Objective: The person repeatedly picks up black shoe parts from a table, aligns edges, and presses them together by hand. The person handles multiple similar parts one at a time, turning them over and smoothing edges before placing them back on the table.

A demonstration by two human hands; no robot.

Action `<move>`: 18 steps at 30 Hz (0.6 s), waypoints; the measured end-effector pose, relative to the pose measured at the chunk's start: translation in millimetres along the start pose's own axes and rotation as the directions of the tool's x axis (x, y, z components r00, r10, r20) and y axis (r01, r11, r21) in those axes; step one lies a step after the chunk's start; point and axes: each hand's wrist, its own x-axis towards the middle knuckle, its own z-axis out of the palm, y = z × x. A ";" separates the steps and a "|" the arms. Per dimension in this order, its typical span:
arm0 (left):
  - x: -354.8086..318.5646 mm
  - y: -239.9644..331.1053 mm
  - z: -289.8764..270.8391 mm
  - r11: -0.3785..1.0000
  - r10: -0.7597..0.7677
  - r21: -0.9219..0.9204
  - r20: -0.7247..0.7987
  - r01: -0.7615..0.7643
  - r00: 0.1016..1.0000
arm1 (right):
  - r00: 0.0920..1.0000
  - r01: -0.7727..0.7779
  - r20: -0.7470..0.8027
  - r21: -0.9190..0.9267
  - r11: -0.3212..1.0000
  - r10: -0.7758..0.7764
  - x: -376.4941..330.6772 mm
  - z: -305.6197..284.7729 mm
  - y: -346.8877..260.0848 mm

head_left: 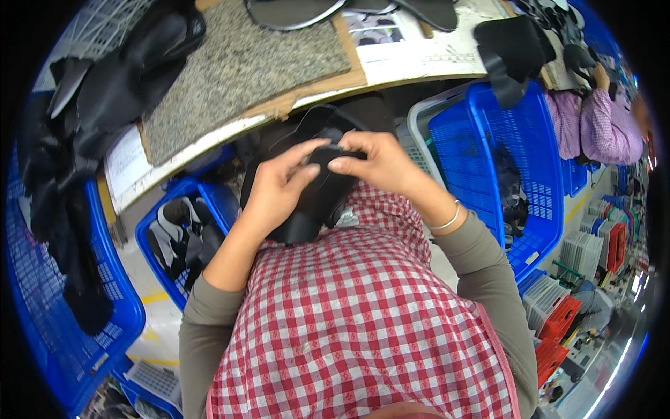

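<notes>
Here, the left hand (276,187) and right hand (385,164) pinch a black piece (325,194) near its top edge, fingers (307,149) curled in toward the thumbs. It lies over the lap, by the checked apron (335,279), near the counter (419,68).

Red-and-white checked apron (342,314), pinkish-red edging, front and centre!
Olive-grey sleeves (478,260) stop partway, and there's a thin silvery bangle (455,217) on the right.

Left grip (279,185), right grip (382,162): pinching black piece (325,195) | apron (356,307): red-white checked | blue basket (546,167): right side
</notes>
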 end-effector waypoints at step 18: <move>-33.0 -28.9 -9.6 0.993 0.094 -0.065 -0.078 -0.099 0.992 | 0.985 0.162 0.127 -0.472 0.866 -0.115 -40.2 -16.9 -17.6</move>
